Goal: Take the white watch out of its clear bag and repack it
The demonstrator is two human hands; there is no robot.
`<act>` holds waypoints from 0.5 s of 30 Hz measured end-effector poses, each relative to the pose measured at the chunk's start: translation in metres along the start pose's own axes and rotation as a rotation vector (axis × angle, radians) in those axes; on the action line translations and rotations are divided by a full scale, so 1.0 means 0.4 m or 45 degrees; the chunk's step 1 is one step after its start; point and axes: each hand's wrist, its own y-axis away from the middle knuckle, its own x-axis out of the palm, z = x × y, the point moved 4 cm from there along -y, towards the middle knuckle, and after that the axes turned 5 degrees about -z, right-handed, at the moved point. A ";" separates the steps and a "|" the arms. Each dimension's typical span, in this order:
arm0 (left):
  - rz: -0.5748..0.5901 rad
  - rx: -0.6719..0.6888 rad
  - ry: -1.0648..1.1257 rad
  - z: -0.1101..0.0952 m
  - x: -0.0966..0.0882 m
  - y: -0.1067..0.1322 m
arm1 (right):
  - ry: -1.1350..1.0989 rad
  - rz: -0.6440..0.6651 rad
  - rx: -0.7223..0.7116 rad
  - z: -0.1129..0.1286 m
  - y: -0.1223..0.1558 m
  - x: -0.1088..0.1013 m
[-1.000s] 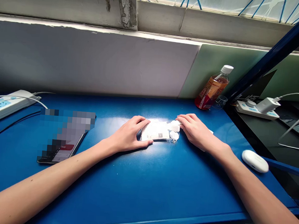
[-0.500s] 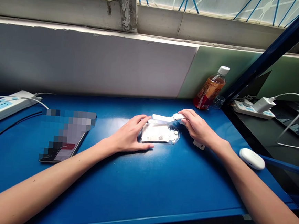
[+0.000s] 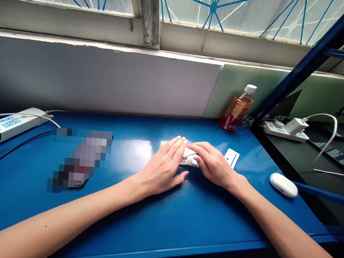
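A small clear packet with a white label (image 3: 188,159) lies on the blue table (image 3: 159,219), mostly covered by both hands. My left hand (image 3: 164,166) lies flat over its left part, fingers stretched out and together. My right hand (image 3: 213,164) rests on its right end, with the fingers laid forward and their tips meeting the left hand's fingertips. Only a small white strip of the packet shows between the hands. A small white card (image 3: 231,156) lies flat on the table just right of my right hand.
A phone (image 3: 77,161) lies left of the hands. A white power strip (image 3: 8,126) sits at the far left. A tea bottle (image 3: 236,109) stands at the back wall, and another power strip with a charger (image 3: 283,129) is on the dark surface to the right. A white oval case (image 3: 283,184) lies near the table's right edge.
My right hand held a white strip raised above the packet; now it is down on the packet. My left hand has slid over the packet. The white card now lies uncovered.
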 end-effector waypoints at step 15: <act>0.241 -0.491 0.894 0.000 -0.018 -0.031 | -0.622 -0.377 0.485 -0.006 -0.051 -0.059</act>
